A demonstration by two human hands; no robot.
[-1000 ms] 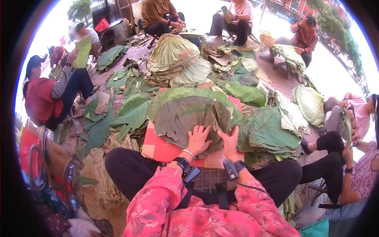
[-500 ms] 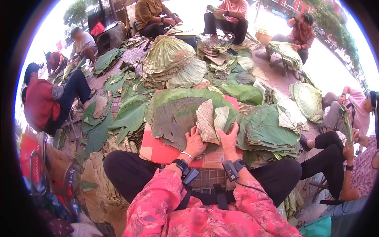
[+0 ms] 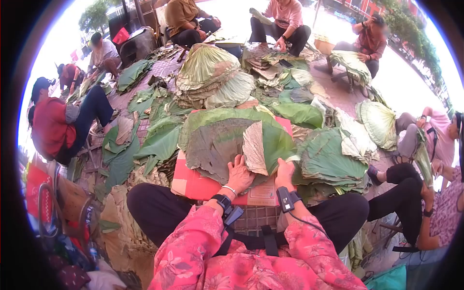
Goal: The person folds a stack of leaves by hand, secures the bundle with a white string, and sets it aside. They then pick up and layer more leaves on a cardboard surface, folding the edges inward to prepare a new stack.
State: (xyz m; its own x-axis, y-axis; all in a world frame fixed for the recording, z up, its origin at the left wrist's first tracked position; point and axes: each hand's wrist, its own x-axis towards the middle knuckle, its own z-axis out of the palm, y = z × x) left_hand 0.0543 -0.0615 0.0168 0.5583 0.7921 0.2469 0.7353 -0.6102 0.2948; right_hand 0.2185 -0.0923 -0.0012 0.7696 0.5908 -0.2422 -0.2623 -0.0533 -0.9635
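Before me a stack of large dried lotus leaves (image 3: pixel 210 142), green at the rim and grey-brown in the middle, lies on a red cardboard box (image 3: pixel 186 181). My left hand (image 3: pixel 240 175) rests flat on the leaves near their front edge, fingers spread. Just right of it, a pale brown flap (image 3: pixel 254 147) is folded over the top leaf. My right hand (image 3: pixel 285 173) is closed, pinching the front right edge of the green part of the leaf (image 3: pixel 276 140). Its fingertips are partly hidden.
Behind the box rises a tall pile of folded leaves (image 3: pixel 208 72). Another green leaf pile (image 3: pixel 333 157) lies close on the right, with loose leaves (image 3: pixel 162 137) on the left. Several people sit around, one person's knee (image 3: pixel 401 193) near my right side.
My right hand has turned from open to closed and pulled back slightly. The pale fold it held up is now laid out to the right, showing the leaf's green surface. My left hand stays put.
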